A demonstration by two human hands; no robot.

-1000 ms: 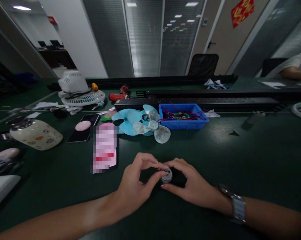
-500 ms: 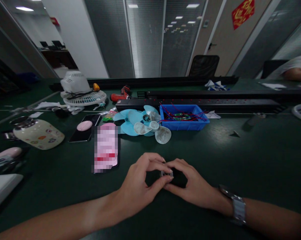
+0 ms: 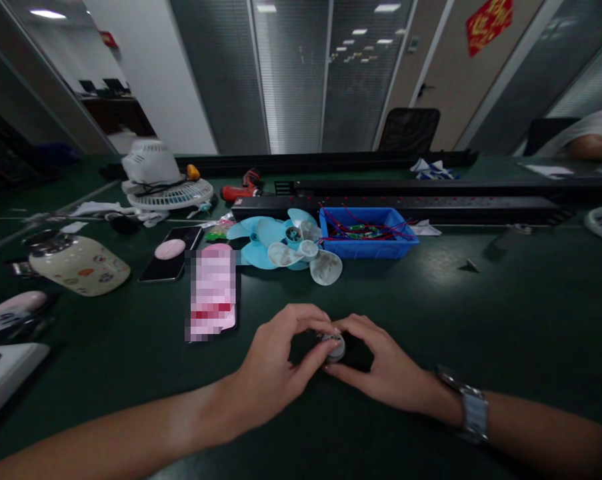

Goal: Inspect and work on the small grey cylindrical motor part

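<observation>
Between my fingertips sits a small round grey part (image 3: pixel 335 349), metallic in look, its exact kind too small to make out. My left hand (image 3: pixel 285 363) pinches it from the left, thumb across its face and fingers over its upper edge. From the other side my right hand (image 3: pixel 381 367) curls around it, with index finger and thumb at its top and bottom edges. Both hands are above the dark green table (image 3: pixel 455 320). Just beyond them lie blue and clear fan blades (image 3: pixel 325 267), stacked together.
A blue bin (image 3: pixel 371 250) of wired circuit boards stands behind the blades. Leftward are a phone in a pink case (image 3: pixel 213 287), a black phone (image 3: pixel 163 270), a cream flask (image 3: pixel 83 267), a fan (image 3: pixel 171 195) and a red drill (image 3: pixel 241 192). Someone's arm (image 3: pixel 593 147) shows far right.
The small round part has been tilted between my fingers, so that more of its grey round face shows. My left thumb has shifted slightly upward.
</observation>
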